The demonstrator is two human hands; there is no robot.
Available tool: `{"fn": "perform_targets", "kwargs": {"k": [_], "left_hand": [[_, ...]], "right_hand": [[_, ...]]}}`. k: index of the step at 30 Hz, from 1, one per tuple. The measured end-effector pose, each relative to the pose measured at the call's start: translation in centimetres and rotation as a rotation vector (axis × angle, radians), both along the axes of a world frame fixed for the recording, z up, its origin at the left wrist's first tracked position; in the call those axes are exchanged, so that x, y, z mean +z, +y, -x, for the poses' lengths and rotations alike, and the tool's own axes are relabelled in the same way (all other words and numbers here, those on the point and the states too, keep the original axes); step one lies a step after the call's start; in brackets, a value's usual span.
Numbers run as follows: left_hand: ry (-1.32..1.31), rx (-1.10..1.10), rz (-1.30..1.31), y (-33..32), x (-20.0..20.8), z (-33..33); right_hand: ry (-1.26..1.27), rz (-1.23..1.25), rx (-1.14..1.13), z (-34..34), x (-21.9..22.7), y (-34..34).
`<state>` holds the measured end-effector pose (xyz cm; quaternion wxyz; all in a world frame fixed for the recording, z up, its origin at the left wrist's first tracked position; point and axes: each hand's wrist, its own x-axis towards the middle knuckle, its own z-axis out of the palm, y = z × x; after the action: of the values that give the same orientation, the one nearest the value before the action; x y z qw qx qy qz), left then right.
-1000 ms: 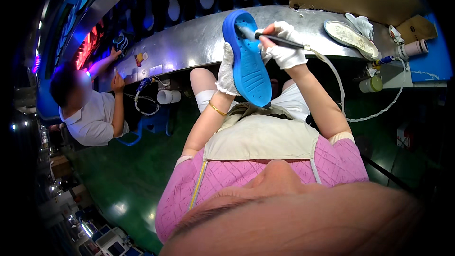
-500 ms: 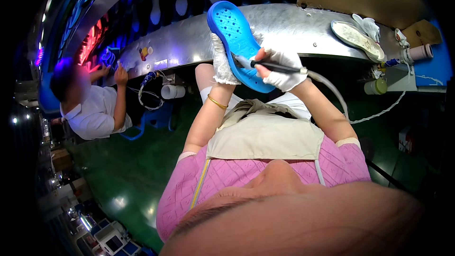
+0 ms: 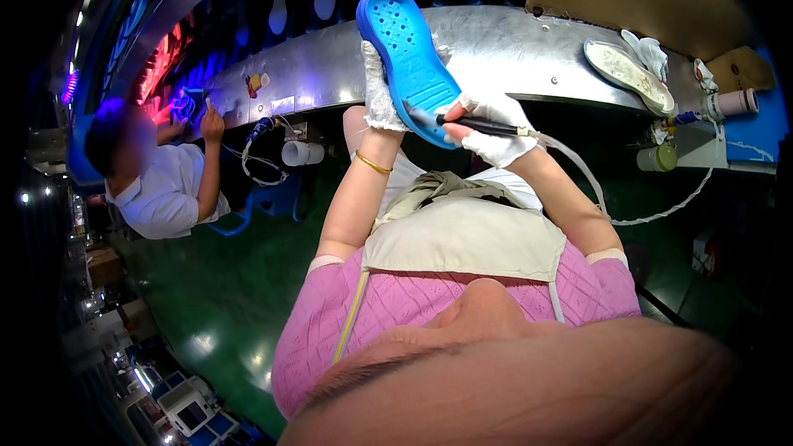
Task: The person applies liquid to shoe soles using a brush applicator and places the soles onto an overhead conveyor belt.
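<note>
Blue sole point(image 3: 413, 58), left grip point(image 3: 380, 91) at edge, brush point(image 3: 486, 125) inside rim

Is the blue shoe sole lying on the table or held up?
Held up: the gloved left hand grips the blue shoe sole along its side, while the right hand holds a black-handled brush over it.

One close fisheye view — from the wearer's head point(image 3: 512, 380), downward over both hands point(image 3: 500, 107).

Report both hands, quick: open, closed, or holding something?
Left hand: closed, holding the blue shoe sole from behind.
Right hand: closed, holding the black-handled brush.
</note>
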<state>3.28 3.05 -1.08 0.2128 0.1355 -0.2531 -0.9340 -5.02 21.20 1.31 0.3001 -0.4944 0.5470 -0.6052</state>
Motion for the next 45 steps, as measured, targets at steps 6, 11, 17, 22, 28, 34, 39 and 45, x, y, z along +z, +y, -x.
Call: {"fn": "perform_targets", "kwargs": {"k": [6, 11, 17, 22, 28, 34, 39, 45], "left_hand": [[0.195, -0.131, -0.133, 2.0, 1.9, -1.0], [-0.058, 0.025, 0.102, 4.4, 1.7, -0.9], [0.409, -0.190, -0.212, 2.8, 1.0, -0.1], [0.202, 0.064, 0.012, 3.0, 2.2, -0.3], [0.264, 0.043, 0.124, 2.4, 3.1, 0.3], [0.419, -0.041, -0.062, 1.3, 2.9, 0.5], [0.331, -0.075, 0.058, 0.3, 2.8, 0.9], [0.307, -0.117, 0.014, -1.3, 3.1, 1.2]], "right_hand": [[-0.401, -0.163, -0.133, 3.0, 0.1, 0.1], [-0.385, -0.009, -0.249, 3.1, 0.4, 0.0], [-0.413, 0.015, -0.057, -0.3, 0.2, 0.0], [-0.287, -0.028, -0.212, -0.1, 0.5, -0.6], [-0.609, -0.257, -0.065, -0.3, 0.5, -1.5], [-0.376, -0.069, -0.042, 1.0, -0.3, -0.9], [-0.447, 0.020, -0.109, 1.2, -0.7, -1.1], [-0.477, -0.120, 0.101, 0.8, -0.5, 0.0]]}}
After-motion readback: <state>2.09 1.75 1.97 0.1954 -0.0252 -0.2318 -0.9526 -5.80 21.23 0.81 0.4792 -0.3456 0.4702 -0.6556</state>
